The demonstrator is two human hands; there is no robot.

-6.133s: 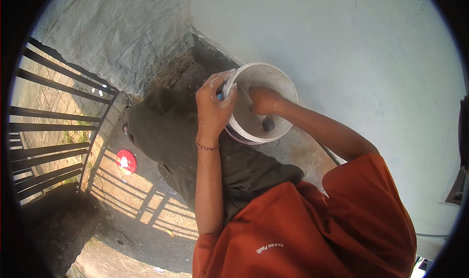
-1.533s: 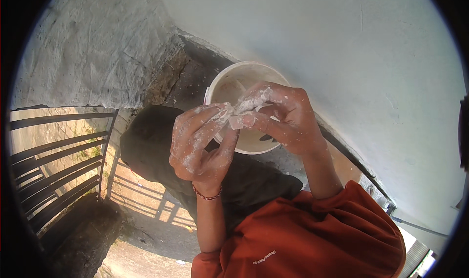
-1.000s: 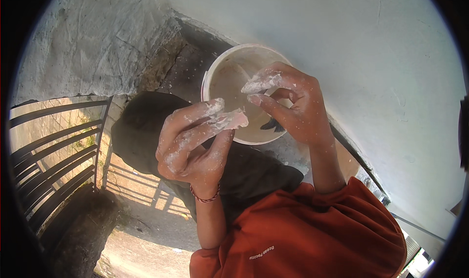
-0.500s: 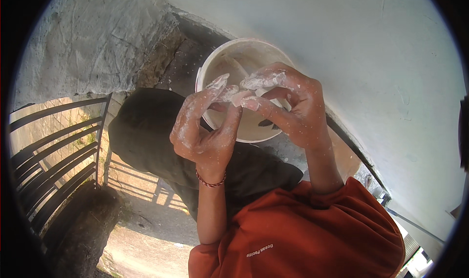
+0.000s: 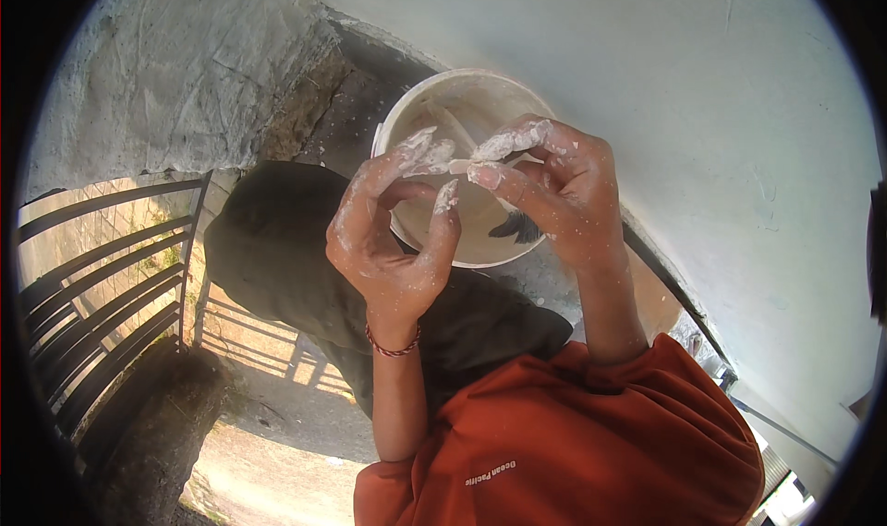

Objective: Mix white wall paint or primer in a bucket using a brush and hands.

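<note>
A pale plastered wall (image 5: 702,110) fills the upper right, meeting a rough grey wall (image 5: 185,73) at the corner; a dark metal railing (image 5: 102,286) runs down the left side; the person's orange shirt (image 5: 573,443) and dark trousers (image 5: 286,258) take up the lower middle; a white bucket (image 5: 393,129) sits beyond the knees, near the corner, with pale paste inside; above it the left hand (image 5: 388,240), smeared white, is half curled with fingertips raised; the right hand (image 5: 554,184), also coated, pinches a small white lump of paste (image 5: 459,166) between thumb and fingers, touching the left fingertips; a red thread bracelet (image 5: 393,346) circles the left wrist
</note>
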